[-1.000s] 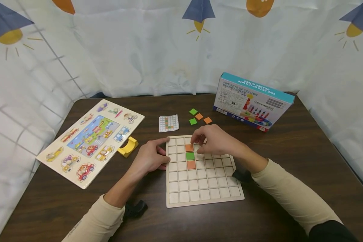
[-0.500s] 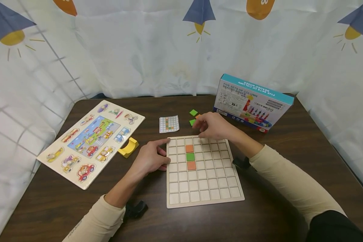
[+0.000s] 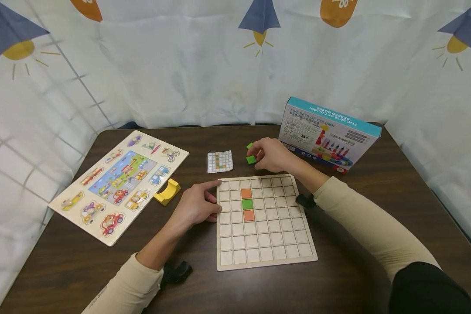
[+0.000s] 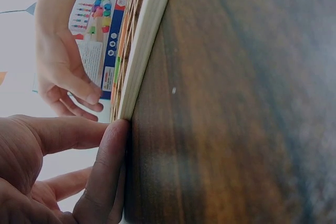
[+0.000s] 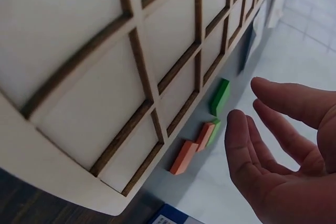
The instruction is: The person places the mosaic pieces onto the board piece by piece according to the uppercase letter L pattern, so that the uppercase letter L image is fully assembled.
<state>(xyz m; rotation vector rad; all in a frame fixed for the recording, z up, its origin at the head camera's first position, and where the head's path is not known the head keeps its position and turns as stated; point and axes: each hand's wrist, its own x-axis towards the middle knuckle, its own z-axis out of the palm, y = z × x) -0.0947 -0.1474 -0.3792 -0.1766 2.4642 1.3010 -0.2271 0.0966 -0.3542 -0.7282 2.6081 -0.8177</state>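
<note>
A wooden grid board (image 3: 267,240) lies on the table, with an orange tile (image 3: 246,193), a green tile (image 3: 247,204) and another orange tile (image 3: 249,215) in one column. At its upper left edge my left hand (image 3: 196,203) rests, fingertips against the rim. Beyond the board's far edge, my right hand (image 3: 272,155) hovers at the loose tiles, thumb and fingers apart. Near its fingertips is a loose green tile (image 3: 251,160). The right wrist view shows loose orange tiles (image 5: 184,157) beside green ones (image 5: 220,98); nothing sits between the fingers.
A small pattern card (image 3: 220,162) lies behind the board. To the left, a vehicle puzzle board (image 3: 121,183) leans over a yellow curved block (image 3: 167,192). A blue and white box (image 3: 329,131) stands at the back right. A patterned curtain (image 3: 180,78) hangs behind the table.
My right hand has moved away from above the board, back to the loose tiles, and now hides the loose orange ones in the head view. The left hand stays at the edge.
</note>
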